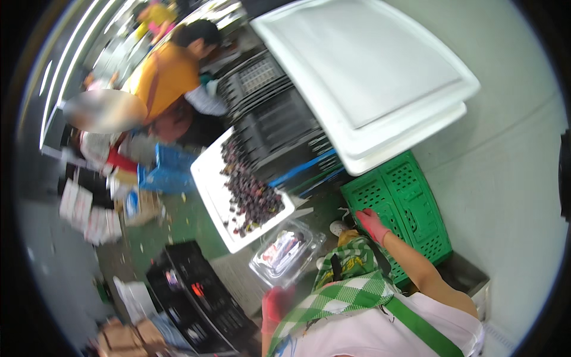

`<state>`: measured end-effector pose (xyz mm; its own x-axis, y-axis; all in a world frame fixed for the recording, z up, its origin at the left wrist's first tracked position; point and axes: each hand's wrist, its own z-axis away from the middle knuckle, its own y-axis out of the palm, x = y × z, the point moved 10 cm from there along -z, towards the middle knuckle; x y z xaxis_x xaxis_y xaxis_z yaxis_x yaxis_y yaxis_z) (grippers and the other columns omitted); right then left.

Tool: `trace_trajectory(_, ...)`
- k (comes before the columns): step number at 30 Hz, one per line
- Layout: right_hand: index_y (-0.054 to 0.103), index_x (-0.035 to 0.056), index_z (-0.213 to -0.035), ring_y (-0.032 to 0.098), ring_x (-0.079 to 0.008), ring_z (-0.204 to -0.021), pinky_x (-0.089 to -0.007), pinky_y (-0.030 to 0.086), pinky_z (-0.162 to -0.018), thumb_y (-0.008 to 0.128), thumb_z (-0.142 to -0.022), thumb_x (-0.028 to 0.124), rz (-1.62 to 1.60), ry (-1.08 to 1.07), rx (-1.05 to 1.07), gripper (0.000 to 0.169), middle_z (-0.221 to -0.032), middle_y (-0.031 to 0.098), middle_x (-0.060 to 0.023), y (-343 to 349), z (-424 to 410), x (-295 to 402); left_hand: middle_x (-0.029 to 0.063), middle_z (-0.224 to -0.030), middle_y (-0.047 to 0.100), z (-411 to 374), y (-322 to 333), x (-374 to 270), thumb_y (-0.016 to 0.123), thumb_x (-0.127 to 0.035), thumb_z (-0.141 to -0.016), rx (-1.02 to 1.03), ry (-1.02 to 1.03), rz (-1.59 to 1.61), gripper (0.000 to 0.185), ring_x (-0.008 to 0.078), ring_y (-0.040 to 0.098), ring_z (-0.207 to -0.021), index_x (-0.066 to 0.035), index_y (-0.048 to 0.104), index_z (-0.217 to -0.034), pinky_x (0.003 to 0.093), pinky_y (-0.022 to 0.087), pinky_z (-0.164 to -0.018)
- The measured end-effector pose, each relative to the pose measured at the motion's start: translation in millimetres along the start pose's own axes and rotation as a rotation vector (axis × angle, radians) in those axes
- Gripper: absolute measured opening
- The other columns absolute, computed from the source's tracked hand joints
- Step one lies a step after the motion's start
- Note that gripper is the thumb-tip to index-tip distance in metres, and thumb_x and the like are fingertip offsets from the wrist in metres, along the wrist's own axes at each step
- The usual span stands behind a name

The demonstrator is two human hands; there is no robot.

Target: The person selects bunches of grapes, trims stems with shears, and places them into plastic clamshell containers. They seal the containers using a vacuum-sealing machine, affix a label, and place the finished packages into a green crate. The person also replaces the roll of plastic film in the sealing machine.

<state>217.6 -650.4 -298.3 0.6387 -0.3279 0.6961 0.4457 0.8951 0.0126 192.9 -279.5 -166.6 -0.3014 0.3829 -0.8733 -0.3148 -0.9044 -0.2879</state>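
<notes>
Low in the head view is my left hand [275, 308] in a pink glove, blurred, at the near end of a clear plastic clamshell box [287, 254]. The box appears held by that end; my fingers are partly lost in the blur. It carries a printed label, and its contents are hard to make out. Just beyond it stands a white tray [207, 172] with a heap of dark purple grapes [254, 196] along its right side. My right hand [372, 225], also pink-gloved, is over the left side of a green perforated plastic crate [401, 209]. Whether its fingers touch the crate is unclear.
Black plastic crates [281, 120] are stacked beyond the tray, beside large white trays [366, 62]. A black crate [196, 299] with packs sits at lower left. A person in orange [167, 80] works at the far left, near a blue crate [167, 172]. A pale wall [499, 156] bounds the right.
</notes>
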Motion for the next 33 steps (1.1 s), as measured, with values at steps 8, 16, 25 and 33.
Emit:
trace_trajectory(8,0.036,0.0056,-0.125,0.038,-0.0312,-0.116,-0.0363,0.034,-0.094,0.055,-0.077,0.034,0.495,0.284,-0.416,0.059,-0.124,0.042,-0.017,-173,-49,-133,0.0026,-0.063,0.049,-51,36,24,0.052,-0.011,-0.079,0.171,-0.528,0.408,0.007,0.0135,0.052,-0.061,-0.004,0.054,-0.077,0.0286,0.043,-0.055)
trace_trajectory(16,0.029,0.0049,-0.131,0.035,-0.0292,-0.121,-0.0368,0.032,-0.099,0.055,-0.074,0.021,0.824,0.331,-0.503,0.065,-0.132,0.035,-0.0131,-197,-89,-182,0.0033,-0.06,0.05,-88,61,13,0.061,-0.005,-0.075,0.223,-0.585,0.191,0.013,0.0139,0.051,-0.059,-0.003,0.052,-0.066,0.0289,0.041,-0.055)
trace_trajectory(25,0.058,0.0087,-0.099,0.054,-0.0194,-0.079,-0.0309,0.046,-0.056,0.06,-0.071,0.02,1.082,0.36,-0.338,0.031,-0.094,0.057,-0.0094,-217,-84,-149,0.0085,-0.06,0.051,-131,109,-9,0.066,0.002,-0.07,0.598,-0.115,-0.353,0.02,0.0218,0.047,-0.053,-0.004,0.05,-0.059,0.0335,0.037,-0.053)
trace_trajectory(33,0.045,0.0129,-0.101,0.045,-0.0229,-0.091,-0.0324,0.041,-0.078,0.064,-0.059,0.025,1.278,0.061,-0.896,0.048,-0.097,0.047,-0.0039,-305,24,1,0.0121,-0.081,0.06,-133,149,-29,0.059,-0.003,-0.073,0.548,-0.51,-0.215,0.011,0.0239,0.059,-0.083,0.0,0.052,-0.065,0.0445,0.046,-0.09)
